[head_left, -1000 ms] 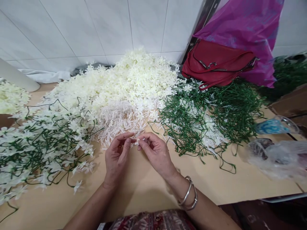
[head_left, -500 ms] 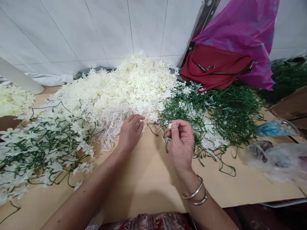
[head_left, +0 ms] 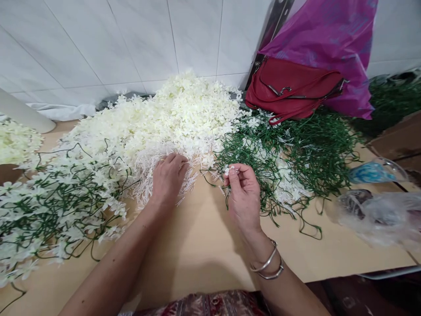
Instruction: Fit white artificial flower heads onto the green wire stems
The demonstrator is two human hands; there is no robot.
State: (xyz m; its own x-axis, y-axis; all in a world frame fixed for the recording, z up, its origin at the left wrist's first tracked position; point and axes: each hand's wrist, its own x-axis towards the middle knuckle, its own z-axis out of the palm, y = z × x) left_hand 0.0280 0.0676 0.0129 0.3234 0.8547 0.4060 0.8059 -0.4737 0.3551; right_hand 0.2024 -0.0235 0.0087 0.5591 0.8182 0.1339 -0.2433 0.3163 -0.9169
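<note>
My left hand [head_left: 168, 177] is over the heap of thin white flower stamens [head_left: 144, 164], its fingers bent together in a pinch among them. What lies between those fingertips is hidden. To its right, my right hand [head_left: 244, 188] is closed, with a small white artificial flower [head_left: 229, 170] pinched between thumb and fingers. A big mound of creamy white artificial flowers [head_left: 194, 105] rises behind both hands. Green artificial stems [head_left: 250, 166] lie tangled just beyond my right hand.
White flowers on green stems [head_left: 66, 210] cover the table's left side. A red handbag [head_left: 292, 90] and a purple plastic bag [head_left: 332, 35] stand at the back right. Nearer are a blue-patterned cup [head_left: 375, 172] lying on its side and a clear plastic bag [head_left: 384, 213].
My hands were together, fingering a small white piece; they have parted. The left went forward and left into the stamens, while the right moved right, keeping the small flower.
</note>
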